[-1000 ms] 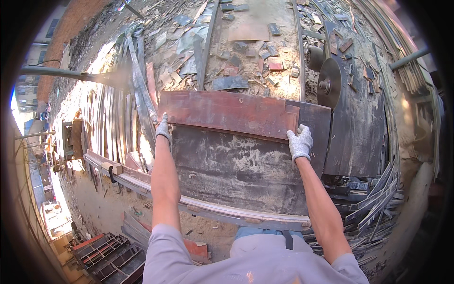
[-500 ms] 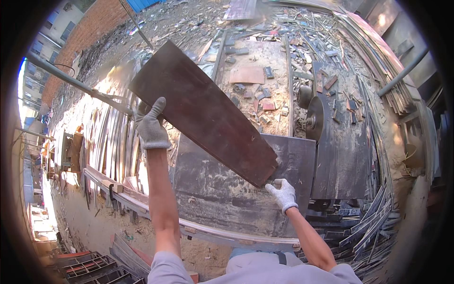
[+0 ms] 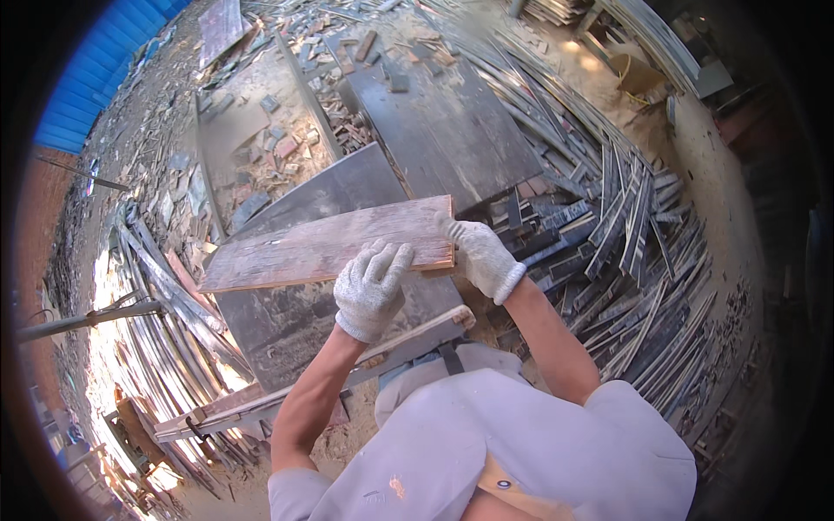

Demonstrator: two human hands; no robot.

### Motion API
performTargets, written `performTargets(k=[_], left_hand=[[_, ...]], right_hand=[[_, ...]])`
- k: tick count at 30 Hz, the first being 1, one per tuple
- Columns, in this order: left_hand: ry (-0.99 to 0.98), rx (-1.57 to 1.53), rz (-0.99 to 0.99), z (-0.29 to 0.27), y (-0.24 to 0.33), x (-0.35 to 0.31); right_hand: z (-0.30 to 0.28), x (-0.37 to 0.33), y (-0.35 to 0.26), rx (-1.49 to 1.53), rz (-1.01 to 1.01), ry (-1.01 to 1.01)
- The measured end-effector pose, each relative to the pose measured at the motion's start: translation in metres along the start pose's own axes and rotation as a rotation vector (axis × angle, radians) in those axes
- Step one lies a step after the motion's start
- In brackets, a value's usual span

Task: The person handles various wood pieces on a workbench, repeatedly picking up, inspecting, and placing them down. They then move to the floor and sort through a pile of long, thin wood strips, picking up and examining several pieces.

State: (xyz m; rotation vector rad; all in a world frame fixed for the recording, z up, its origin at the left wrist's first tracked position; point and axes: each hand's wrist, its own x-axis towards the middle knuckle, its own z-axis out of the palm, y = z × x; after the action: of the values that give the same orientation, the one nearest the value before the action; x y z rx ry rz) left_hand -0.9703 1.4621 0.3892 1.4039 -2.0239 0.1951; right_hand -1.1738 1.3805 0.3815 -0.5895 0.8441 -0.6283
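Observation:
A long plywood board [image 3: 304, 246], with a worn reddish-brown face and a pale raw edge, lies across in front of me above a dark worktable panel [image 3: 287, 343]. My left hand [image 3: 371, 291], in a white knit glove, holds its near edge toward the right, with fingers over the top face. My right hand [image 3: 486, 260], gloved the same, grips the board's right end; its fingertips are partly hidden behind that end. A second edge shows under the right corner, and I cannot tell whether it is another sheet.
A wooden rail [image 3: 408, 343] runs along the table's near side. Another dark panel [image 3: 443, 130] with offcuts lies beyond. Piled thin strips [image 3: 608, 260] cover the ground at right, and more strips [image 3: 165, 373] lie at left. A metal pole [image 3: 87, 321] juts in from the left.
The board has swung from a steep slant to lying nearly crosswise, nearer me, now showing a paler worn face. My left hand has moved to its near edge. The view has turned right.

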Motion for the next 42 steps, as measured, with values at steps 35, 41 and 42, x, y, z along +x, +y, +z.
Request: performTargets(k=[35, 41, 42], left_hand=[[0.443, -0.433, -1.784, -0.133, -0.326, -0.351], [0.331, -0.247, -1.645, -0.091, -0.214, -0.347], [0.208, -0.018, -1.586, -0.069, -0.185, -0.359]], right_hand=[[0.003, 0.196, 0.031, -1.237, -0.174, 0.174], [-0.100, 0.140, 0.026, -1.204, -0.117, 0.139], [-0.129, 0.121, 0.039, -1.192, -0.075, 0.195]])
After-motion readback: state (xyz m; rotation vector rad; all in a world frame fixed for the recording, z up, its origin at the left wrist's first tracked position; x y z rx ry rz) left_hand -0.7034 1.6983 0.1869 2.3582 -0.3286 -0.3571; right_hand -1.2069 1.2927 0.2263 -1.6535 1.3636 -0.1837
